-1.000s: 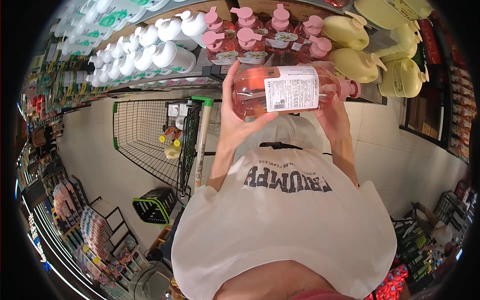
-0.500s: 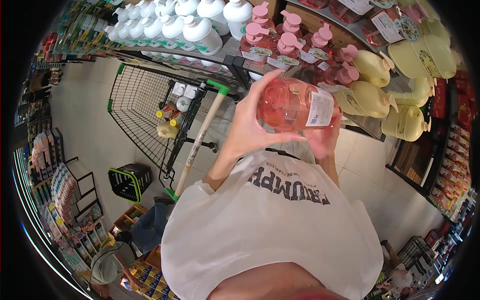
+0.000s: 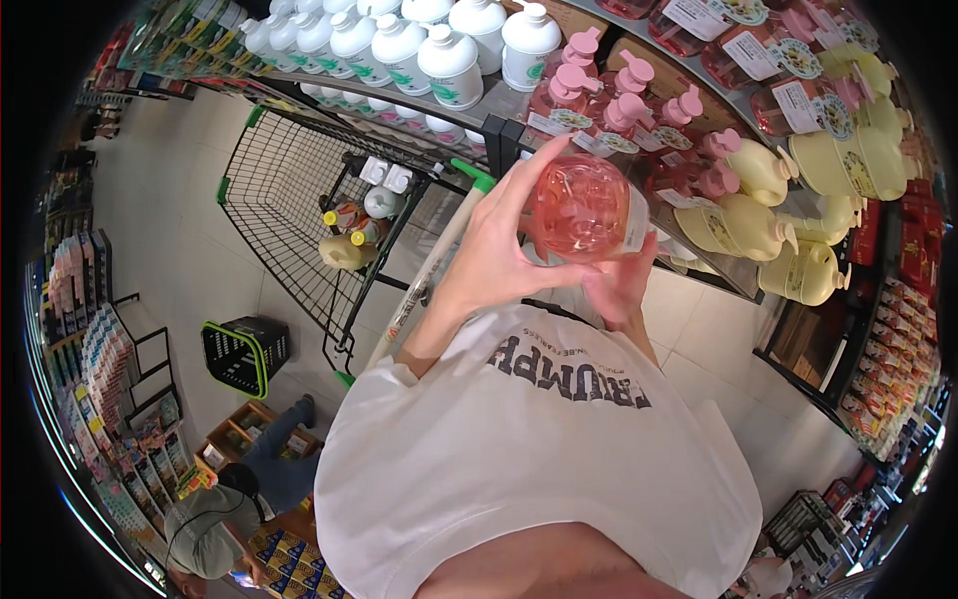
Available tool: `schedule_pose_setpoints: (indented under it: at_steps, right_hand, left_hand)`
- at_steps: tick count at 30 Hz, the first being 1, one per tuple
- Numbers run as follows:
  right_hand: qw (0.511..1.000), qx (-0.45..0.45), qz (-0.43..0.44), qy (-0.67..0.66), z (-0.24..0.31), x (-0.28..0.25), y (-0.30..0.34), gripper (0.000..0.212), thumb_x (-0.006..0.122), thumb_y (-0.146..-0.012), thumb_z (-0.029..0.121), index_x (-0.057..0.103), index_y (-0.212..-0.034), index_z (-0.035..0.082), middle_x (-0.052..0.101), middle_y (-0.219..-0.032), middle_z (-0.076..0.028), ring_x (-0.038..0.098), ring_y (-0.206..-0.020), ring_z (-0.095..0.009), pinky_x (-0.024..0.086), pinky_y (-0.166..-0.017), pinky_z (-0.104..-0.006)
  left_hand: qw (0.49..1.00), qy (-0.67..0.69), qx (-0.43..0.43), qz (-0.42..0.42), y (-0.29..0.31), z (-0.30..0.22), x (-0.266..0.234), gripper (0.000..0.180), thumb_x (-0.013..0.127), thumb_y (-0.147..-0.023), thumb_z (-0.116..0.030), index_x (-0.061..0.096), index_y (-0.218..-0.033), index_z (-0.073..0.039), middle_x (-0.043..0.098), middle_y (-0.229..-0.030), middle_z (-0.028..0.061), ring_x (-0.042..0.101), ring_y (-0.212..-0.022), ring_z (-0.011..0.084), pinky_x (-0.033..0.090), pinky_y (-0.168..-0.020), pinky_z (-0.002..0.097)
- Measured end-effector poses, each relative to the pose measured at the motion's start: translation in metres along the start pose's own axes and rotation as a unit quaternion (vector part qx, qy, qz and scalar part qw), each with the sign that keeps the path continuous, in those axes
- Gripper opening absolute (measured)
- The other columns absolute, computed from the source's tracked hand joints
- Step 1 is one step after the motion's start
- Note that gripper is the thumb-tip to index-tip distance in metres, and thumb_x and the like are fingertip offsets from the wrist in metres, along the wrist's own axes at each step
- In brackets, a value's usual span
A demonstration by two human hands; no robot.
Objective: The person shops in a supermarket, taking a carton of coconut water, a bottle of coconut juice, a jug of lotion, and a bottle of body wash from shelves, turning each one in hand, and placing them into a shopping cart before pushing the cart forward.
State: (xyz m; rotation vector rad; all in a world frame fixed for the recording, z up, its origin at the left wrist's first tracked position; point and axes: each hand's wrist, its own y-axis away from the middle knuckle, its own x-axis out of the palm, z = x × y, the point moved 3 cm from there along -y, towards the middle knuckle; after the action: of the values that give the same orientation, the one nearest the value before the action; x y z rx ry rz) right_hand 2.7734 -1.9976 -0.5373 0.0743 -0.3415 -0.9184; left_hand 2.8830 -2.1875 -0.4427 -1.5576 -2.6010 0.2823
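Observation:
A clear bottle of pink-red liquid point(image 3: 582, 207) is held up in front of the shelf, its rounded end toward me and part of a pale label at its right side. My left hand point(image 3: 506, 235) wraps its left side, with thumb below and fingers above. At its lower right, my right hand point(image 3: 619, 290) supports the bottle, the fingers partly hidden behind it. The bottle's other end is out of sight. Just beyond stand similar pink pump bottles point(image 3: 627, 112) on the shelf.
White pump bottles point(image 3: 451, 72) line the shelf at the upper left, with yellow bottles point(image 3: 743, 225) at the right. On my left are a shopping cart point(image 3: 284, 200) containing several bottles and a black-green basket point(image 3: 246, 354) on the floor. Another person point(image 3: 215, 519) is at the lower left.
Both hands have turned the bottle, so its rounded end now faces me and less of the label shows. The shelf goods have shifted slightly right in view.

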Motion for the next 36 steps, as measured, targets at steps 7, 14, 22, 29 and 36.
schedule_pose_setpoints:
  at_steps: [7, 14, 22, 29, 36]
  right_hand:
    - [0.936, 0.072, 0.110, -0.326, -0.029, 0.028, 0.006, 0.082, 0.086, -0.074, 0.041, 0.050, -0.142, 0.016, 0.054, -0.143, 0.000, 0.047, -0.138, -0.021, 0.040, -0.113, -0.0428]
    - [0.941, 0.075, 0.236, -0.229, -0.031, 0.071, 0.014, 0.066, 0.068, -0.089, 0.034, 0.047, -0.147, 0.012, 0.053, -0.147, -0.005, 0.050, -0.136, -0.026, 0.039, -0.114, -0.0454]
    - [0.846, -0.227, 0.305, 0.373, 0.002, 0.231, 0.017, 0.050, 0.085, -0.076, 0.030, 0.065, -0.114, 0.003, 0.075, -0.098, -0.010, 0.074, -0.091, -0.027, 0.060, -0.079, -0.0357]
    - [0.868, -0.178, 0.310, 0.345, -0.062, 0.316, 0.059, 0.071, 0.091, -0.071, 0.032, 0.063, -0.126, -0.003, 0.075, -0.102, -0.016, 0.076, -0.086, -0.029, 0.061, -0.079, -0.0370]
    - [0.861, -0.100, 0.452, 0.212, -0.109, 0.322, 0.052, 0.077, 0.085, -0.080, 0.034, 0.053, -0.141, -0.002, 0.067, -0.125, -0.024, 0.068, -0.112, -0.033, 0.055, -0.092, -0.0398]
  left_hand:
    - [0.995, 0.009, 0.015, -0.096, 0.048, 0.015, -0.051, 0.106, 0.098, -0.061, -0.028, 0.047, -0.150, -0.003, 0.060, -0.136, 0.0162, 0.064, -0.120, 0.0262, 0.052, -0.101, 0.0379]
    - [0.990, -0.010, -0.105, -0.094, 0.107, 0.024, -0.115, 0.095, 0.097, -0.062, -0.024, 0.053, -0.144, -0.006, 0.059, -0.136, 0.0138, 0.064, -0.117, 0.0274, 0.053, -0.099, 0.0387]
    - [0.933, -0.302, -0.087, -0.175, 0.176, 0.033, -0.130, 0.105, 0.092, -0.063, -0.014, 0.039, -0.153, -0.009, 0.042, -0.148, 0.0202, 0.049, -0.131, 0.0409, 0.044, -0.108, 0.0474]
    - [0.855, -0.210, -0.119, -0.459, 0.233, 0.068, -0.155, 0.104, 0.089, -0.073, -0.021, 0.029, -0.154, 0.003, 0.050, -0.141, 0.0183, 0.053, -0.130, 0.0294, 0.041, -0.111, 0.0420]
    - [0.814, -0.212, -0.161, -0.516, 0.271, 0.088, -0.217, 0.100, 0.096, -0.063, -0.009, 0.041, -0.145, 0.001, 0.054, -0.134, 0.0155, 0.057, -0.123, 0.0252, 0.048, -0.105, 0.0407]
